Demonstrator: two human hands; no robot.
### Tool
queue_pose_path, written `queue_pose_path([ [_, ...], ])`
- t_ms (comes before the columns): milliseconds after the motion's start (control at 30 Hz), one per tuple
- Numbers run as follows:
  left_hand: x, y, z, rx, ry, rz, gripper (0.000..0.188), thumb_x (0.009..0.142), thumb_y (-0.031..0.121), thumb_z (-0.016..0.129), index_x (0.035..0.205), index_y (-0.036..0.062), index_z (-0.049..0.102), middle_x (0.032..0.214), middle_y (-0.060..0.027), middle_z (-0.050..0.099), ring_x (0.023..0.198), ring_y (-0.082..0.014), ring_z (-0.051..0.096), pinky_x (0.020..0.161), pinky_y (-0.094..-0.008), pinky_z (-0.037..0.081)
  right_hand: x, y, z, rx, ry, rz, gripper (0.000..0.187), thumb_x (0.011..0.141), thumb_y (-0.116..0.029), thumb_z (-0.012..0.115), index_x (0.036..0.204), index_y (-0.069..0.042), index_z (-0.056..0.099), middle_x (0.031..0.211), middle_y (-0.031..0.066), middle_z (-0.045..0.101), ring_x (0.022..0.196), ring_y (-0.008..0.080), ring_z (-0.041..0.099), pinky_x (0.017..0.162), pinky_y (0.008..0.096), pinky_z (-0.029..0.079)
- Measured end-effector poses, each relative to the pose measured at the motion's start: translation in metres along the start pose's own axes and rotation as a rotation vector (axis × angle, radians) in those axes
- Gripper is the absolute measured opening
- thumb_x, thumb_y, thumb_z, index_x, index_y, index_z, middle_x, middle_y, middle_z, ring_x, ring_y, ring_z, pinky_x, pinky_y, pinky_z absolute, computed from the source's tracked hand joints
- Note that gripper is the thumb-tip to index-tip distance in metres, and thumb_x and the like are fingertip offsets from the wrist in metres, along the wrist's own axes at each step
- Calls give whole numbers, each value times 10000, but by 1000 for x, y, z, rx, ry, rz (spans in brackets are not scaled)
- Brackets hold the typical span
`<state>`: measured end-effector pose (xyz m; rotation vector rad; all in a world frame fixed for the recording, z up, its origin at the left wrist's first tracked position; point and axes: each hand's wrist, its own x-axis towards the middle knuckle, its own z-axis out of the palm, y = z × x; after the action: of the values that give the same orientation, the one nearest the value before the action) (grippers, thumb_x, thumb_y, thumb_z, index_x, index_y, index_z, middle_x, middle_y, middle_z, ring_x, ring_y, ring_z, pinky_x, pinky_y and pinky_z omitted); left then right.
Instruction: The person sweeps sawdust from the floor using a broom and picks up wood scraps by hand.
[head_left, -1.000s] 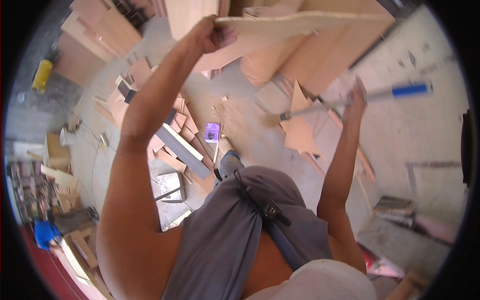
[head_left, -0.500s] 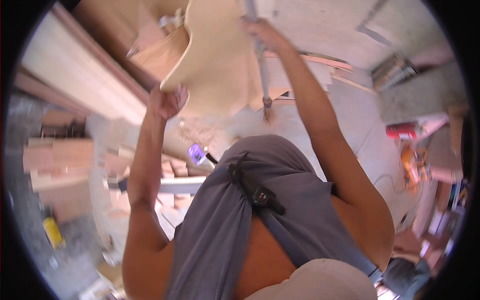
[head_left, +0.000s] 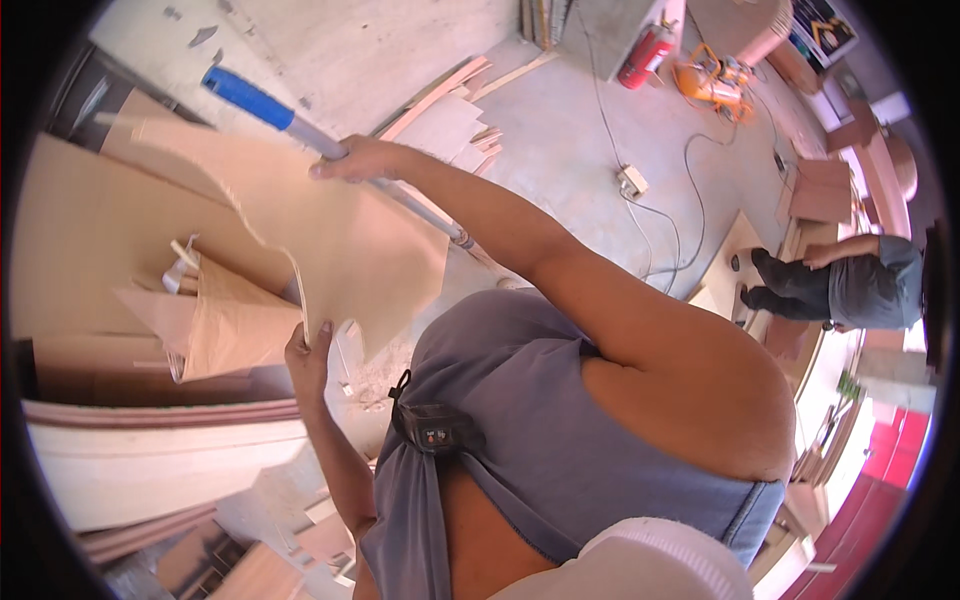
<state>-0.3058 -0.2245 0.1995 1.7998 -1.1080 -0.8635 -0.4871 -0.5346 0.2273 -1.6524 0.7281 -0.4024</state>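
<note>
A thin wooden board (head_left: 335, 220) with one wavy edge is hanging ahead of the person and slightly to the left, and the other places here are taken from it. The left hand (head_left: 312, 355) is pinching the near end of the board's wavy edge, its thumb pressing on one side; the fingers behind are partly hidden. The right hand (head_left: 362, 160) is wrapping firmly around a grey pole (head_left: 312, 138) with a blue grip (head_left: 248, 97). The pole is slanting across the far side of the board, and I cannot tell whether it or the right hand is touching the wood.

To the left of the board, a large wooden sheet (head_left: 75, 230) is lying, and a brown sheet (head_left: 245, 310) is resting beside the wavy edge. A stack of boards (head_left: 170, 412) is sitting nearer than the board, also to the left. Wood strips (head_left: 440, 120) are lying just beyond it on the right. Well apart from the board, beyond it and to the right, a red fire extinguisher (head_left: 648, 55) is standing near an orange machine (head_left: 712, 80), and a white box (head_left: 632, 181) with cables is lying on the floor. Another person (head_left: 860, 285), in a grey top, is standing well to the board's right.
</note>
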Motion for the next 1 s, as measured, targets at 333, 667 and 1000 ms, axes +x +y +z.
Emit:
queue_pose_path([
  [333,58,49,25,328,-105,-14,337,920,223,591,1078,-73,633,958,-225,703,899,-306,690,795,-380,504,-98,22,-47,-105,532,-42,556,825,-471,701,1189,-55,643,934,117,687,794,196,649,730,344,517],
  [667,143,106,111,-32,58,-179,330,834,185,652,1009,-91,606,957,-119,655,849,-199,634,712,-316,502,-395,119,-284,150,1721,-48,320,874,-330,673,845,-12,680,635,-15,463,599,84,404,560,256,291],
  [1000,257,256,234,-213,39,-240,402,833,137,649,1162,-75,556,1075,-179,651,953,-292,668,813,-412,568,-521,184,-381,404,2089,-154,271,907,-245,664,774,-14,610,588,-9,440,523,70,369,488,241,255],
])
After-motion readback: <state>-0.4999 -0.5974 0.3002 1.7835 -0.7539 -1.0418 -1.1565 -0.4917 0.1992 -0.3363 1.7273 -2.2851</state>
